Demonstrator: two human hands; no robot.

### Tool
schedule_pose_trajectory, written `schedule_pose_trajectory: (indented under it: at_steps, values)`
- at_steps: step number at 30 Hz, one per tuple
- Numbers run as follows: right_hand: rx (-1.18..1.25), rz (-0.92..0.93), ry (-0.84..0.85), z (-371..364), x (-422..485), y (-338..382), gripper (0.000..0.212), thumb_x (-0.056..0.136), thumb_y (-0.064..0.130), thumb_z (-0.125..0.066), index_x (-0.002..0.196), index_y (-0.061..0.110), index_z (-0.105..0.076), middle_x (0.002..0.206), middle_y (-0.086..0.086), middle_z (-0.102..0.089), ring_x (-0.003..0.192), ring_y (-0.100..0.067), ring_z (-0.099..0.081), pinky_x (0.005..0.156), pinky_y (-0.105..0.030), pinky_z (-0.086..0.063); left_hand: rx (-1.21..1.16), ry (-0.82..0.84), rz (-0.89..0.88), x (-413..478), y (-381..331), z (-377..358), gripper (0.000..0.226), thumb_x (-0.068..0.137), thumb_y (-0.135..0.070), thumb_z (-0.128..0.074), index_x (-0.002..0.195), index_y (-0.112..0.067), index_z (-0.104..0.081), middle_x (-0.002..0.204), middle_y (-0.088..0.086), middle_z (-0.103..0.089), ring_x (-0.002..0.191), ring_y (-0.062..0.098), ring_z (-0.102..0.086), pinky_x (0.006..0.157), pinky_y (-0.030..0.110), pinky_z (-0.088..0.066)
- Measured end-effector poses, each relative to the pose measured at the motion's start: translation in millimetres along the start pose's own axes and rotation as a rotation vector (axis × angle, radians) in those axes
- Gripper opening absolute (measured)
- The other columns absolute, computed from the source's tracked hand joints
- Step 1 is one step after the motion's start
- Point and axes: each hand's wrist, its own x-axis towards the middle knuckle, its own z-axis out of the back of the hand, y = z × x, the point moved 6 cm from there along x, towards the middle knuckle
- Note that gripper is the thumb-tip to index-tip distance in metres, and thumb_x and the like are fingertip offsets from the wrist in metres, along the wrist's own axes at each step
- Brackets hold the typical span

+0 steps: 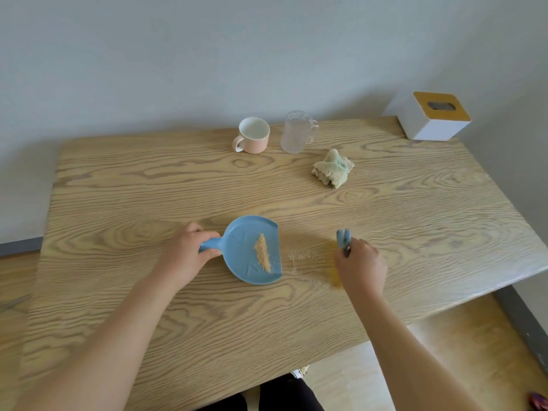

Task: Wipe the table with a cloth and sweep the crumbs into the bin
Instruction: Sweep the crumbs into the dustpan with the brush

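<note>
My left hand grips the handle of a blue dustpan lying flat on the wooden table. A line of brown crumbs sits inside the pan. More loose crumbs lie on the table just right of the pan's lip. My right hand is shut on a small brush with a blue handle; its yellowish bristles are blurred beside the crumbs. A crumpled green and cream cloth rests further back, to the right. No bin is in view.
A pink mug and a clear glass mug stand near the back edge. A white box with a wooden slotted lid sits at the back right corner. The table's right edge drops to the floor.
</note>
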Motion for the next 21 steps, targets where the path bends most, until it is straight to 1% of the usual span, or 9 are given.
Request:
schedule_pose_trajectory:
  at_steps: [2,4,6,9,11,14,16,19,21]
  values:
    - [-0.006,0.039,0.086,-13.0,-7.6,15.7,0.024,0.086,0.019,-0.052,0.064,0.014,-0.044,0.059,0.006,-0.040,0.049,-0.007,-0.034,0.044,-0.023,-0.020,0.016,-0.011,-0.012,2.4,-3.6,-0.1,0.032,0.084,-0.026,-0.068,0.116,-0.023,-0.065,0.097,-0.007,-0.046,0.088,0.012,-0.043,0.069,0.020,-0.026]
    - [0.028,0.104,0.151,-22.9,-15.4,37.9,0.028,0.085,0.017,-0.051,0.059,0.016,-0.039,0.057,0.006,-0.039,0.048,-0.007,-0.033,0.045,-0.022,-0.021,0.019,-0.006,-0.021,5.1,-4.5,-0.7,0.033,0.083,-0.026,-0.069,0.116,-0.022,-0.065,0.097,-0.007,-0.045,0.092,0.012,-0.043,0.075,0.021,-0.028]
    - [0.101,0.121,0.180,-27.8,-20.7,54.0,0.035,0.083,0.017,-0.052,0.054,0.019,-0.032,0.054,0.004,-0.038,0.048,-0.011,-0.033,0.045,-0.024,-0.023,0.013,-0.004,-0.036,6.8,-5.0,-1.3,0.035,0.083,-0.024,-0.070,0.117,-0.020,-0.065,0.098,-0.006,-0.046,0.096,0.014,-0.043,0.080,0.023,-0.031]
    - [0.221,0.029,0.150,-23.3,-17.0,53.2,0.035,0.081,0.017,-0.054,0.052,0.015,-0.033,0.050,0.002,-0.039,0.047,-0.013,-0.034,0.044,-0.025,-0.025,0.014,0.002,-0.042,8.0,-5.6,-1.2,0.036,0.082,-0.024,-0.070,0.117,-0.020,-0.065,0.098,-0.005,-0.047,0.097,0.015,-0.043,0.081,0.023,-0.031]
    - [0.263,-0.045,0.085,-12.6,-9.1,41.5,0.036,0.081,0.017,-0.056,0.051,0.013,-0.035,0.048,0.001,-0.040,0.045,-0.012,-0.034,0.043,-0.025,-0.024,0.014,0.008,-0.048,8.7,-5.1,-0.4,0.035,0.082,-0.024,-0.070,0.117,-0.020,-0.065,0.098,-0.005,-0.047,0.097,0.014,-0.042,0.081,0.023,-0.030]
    - [0.223,-0.069,-0.019,4.0,0.5,25.3,0.037,0.082,0.017,-0.057,0.053,0.013,-0.035,0.052,-0.001,-0.043,0.047,-0.015,-0.037,0.044,-0.027,-0.025,0.009,0.018,-0.053,9.1,-5.4,1.1,0.034,0.083,-0.024,-0.070,0.116,-0.020,-0.066,0.100,-0.003,-0.048,0.097,0.014,-0.042,0.081,0.023,-0.029]
    - [0.151,-0.043,-0.031,4.4,0.1,23.5,0.034,0.082,0.015,-0.057,0.056,0.012,-0.035,0.056,-0.001,-0.042,0.050,-0.017,-0.038,0.045,-0.027,-0.025,0.009,0.025,-0.053,9.4,-5.7,1.9,0.031,0.083,-0.024,-0.069,0.114,-0.020,-0.066,0.100,-0.003,-0.048,0.098,0.014,-0.041,0.080,0.023,-0.029]
    - [0.058,0.060,0.076,-15.4,-11.2,41.9,0.025,0.088,0.016,-0.052,0.065,0.012,-0.042,0.059,0.005,-0.039,0.049,-0.008,-0.035,0.045,-0.021,-0.023,0.023,0.023,-0.050,8.6,-6.4,1.6,0.031,0.084,-0.024,-0.068,0.115,-0.021,-0.066,0.101,-0.003,-0.047,0.098,0.013,-0.040,0.081,0.023,-0.028]
    - [0.068,0.150,0.147,-30.2,-22.4,63.8,0.026,0.090,0.019,-0.050,0.066,0.014,-0.043,0.059,0.006,-0.039,0.049,-0.008,-0.035,0.045,-0.020,-0.023,0.037,0.018,-0.051,7.3,-7.6,0.2,0.034,0.084,-0.026,-0.068,0.118,-0.021,-0.064,0.101,-0.005,-0.046,0.097,0.012,-0.039,0.081,0.022,-0.027]
